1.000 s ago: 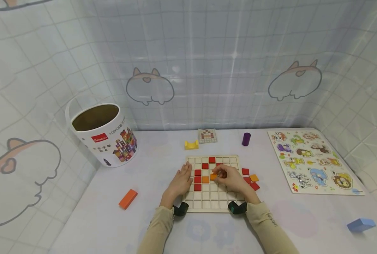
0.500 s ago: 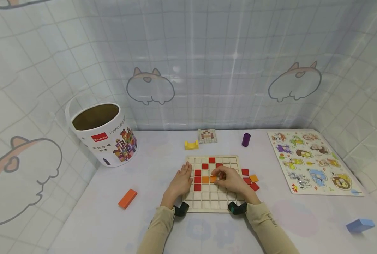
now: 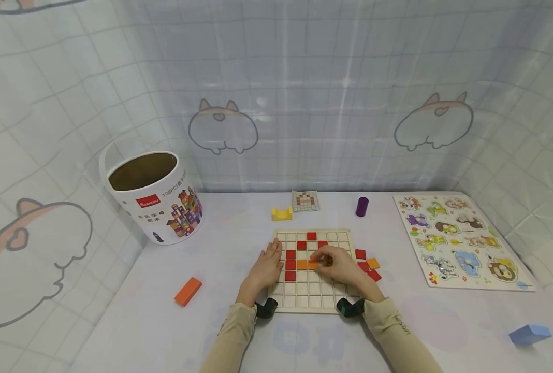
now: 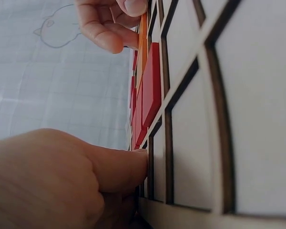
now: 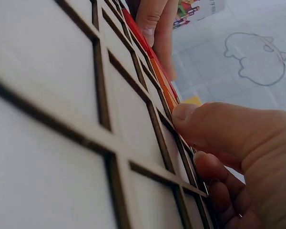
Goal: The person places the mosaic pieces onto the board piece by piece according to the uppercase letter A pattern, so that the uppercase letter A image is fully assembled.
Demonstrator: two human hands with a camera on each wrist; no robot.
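Note:
A pale wooden grid board lies on the table with red tiles and an orange tile set in its cells. My left hand rests on the board's left edge, fingers extended; in the left wrist view its thumb presses on the board. Beside the first orange tile, my right hand pinches a second orange tile at its cell. The right thumb touches that tile's edge in the right wrist view. The right hand covers some cells behind it.
Loose red tiles and an orange tile lie right of the board. Behind it are a pattern card, a yellow block and a purple cylinder. A bucket stands left, an animal puzzle right.
The second orange tile has moved slightly toward the person and now lies level with the first one. My right hand stays at it; the left hand has not moved.

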